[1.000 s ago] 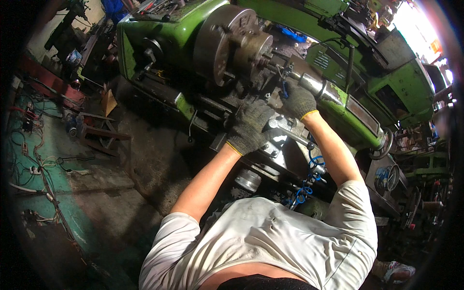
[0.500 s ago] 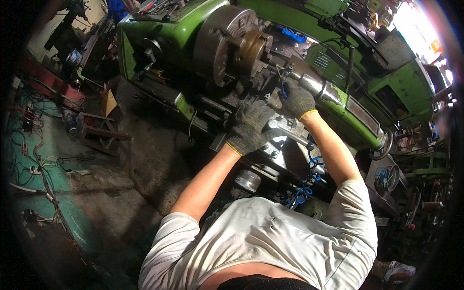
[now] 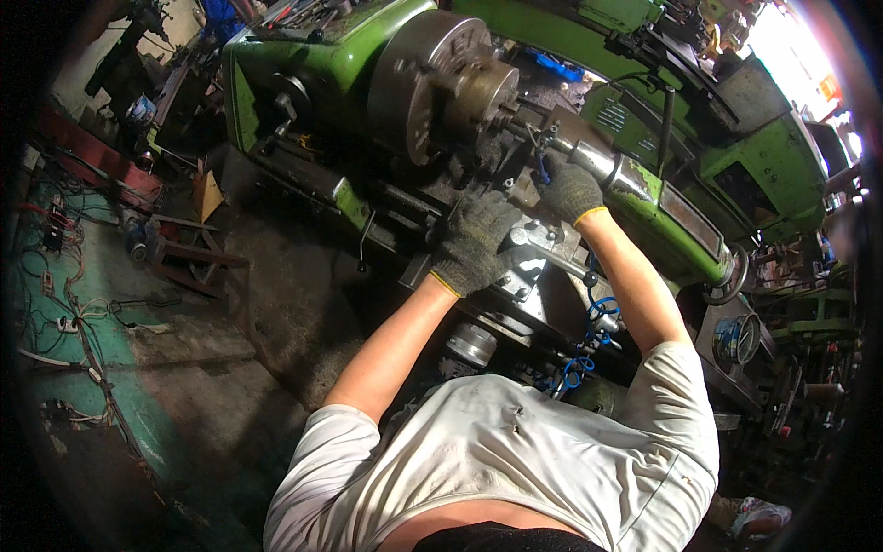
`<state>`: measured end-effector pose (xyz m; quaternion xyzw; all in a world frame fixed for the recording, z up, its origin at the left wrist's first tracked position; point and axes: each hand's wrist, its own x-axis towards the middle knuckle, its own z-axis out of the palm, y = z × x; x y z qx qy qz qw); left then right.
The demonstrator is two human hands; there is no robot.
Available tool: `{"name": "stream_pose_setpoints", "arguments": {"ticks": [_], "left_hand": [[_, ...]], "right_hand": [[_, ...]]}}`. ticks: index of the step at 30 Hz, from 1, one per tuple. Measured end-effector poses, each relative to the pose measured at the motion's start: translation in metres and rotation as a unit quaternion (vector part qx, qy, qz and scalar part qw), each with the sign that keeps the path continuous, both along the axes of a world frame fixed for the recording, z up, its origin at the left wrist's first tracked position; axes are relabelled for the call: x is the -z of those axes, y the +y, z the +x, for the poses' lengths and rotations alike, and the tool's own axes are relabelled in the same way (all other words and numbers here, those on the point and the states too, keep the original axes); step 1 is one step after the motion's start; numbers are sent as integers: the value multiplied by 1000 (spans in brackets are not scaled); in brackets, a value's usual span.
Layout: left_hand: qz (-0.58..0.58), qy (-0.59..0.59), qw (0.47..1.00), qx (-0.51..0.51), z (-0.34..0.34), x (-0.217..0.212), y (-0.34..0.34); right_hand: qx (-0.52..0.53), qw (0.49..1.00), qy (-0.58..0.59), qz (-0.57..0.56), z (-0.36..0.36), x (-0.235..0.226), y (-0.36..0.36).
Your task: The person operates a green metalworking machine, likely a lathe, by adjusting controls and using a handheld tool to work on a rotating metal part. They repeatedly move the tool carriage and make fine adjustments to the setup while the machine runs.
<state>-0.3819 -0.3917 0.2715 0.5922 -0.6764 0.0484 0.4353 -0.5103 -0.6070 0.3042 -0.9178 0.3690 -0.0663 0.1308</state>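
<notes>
A green lathe stands before me, its large grey chuck [image 3: 405,87] gripping a round metal workpiece [image 3: 486,97]. My left hand [image 3: 474,241], in a dark knitted glove with a yellow cuff, lies over the tool slide with its thumb apart from the fingers. Beside that thumb is a bright tool post [image 3: 529,241] with a lever. My right hand [image 3: 570,191], gloved the same way, closes around a small blue-handled tool [image 3: 542,167] near the tailstock quill [image 3: 589,160]. Its fingertips are partly hidden. Just past this hand stands a small metal fitting [image 3: 550,136].
A blue coiled hose [image 3: 579,363] hangs beside my right forearm. The tailstock handwheel [image 3: 731,276] is at the right. Left of the lathe, cables [image 3: 87,313] trail over the floor near a rusty metal frame [image 3: 193,253]. A short lever [image 3: 365,244] sticks out from the lathe's front.
The workpiece and chuck jaws show a different turned position, some of it blurred. My right hand has shifted very slightly right and down; my left hand stays in place.
</notes>
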Motion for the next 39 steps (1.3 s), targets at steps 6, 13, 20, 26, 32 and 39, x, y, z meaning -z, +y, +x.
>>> {"name": "stream_pose_setpoints", "arguments": {"ticks": [6,13,20,26,32,39], "left_hand": [[3,-4,1000,1,-1,0,0],[-9,-1,1000,-6,-1,1,0],[7,4,1000,-17,2,6,3],[-6,7,1000,5,-3,8,-4],[-6,-6,1000,-7,0,8,-2],[-2,-2,1000,-6,-4,-3,-2]], "right_hand": [[2,1000,-11,-13,0,13,-6],[-18,999,-35,33,-2,15,-20],[-169,981,-87,-37,-23,-8,-63],[-40,945,-195,261,-41,24,-131],[-10,836,-267,479,-27,-14,-130],[-108,879,-201,418,-32,-41,-150]]}}
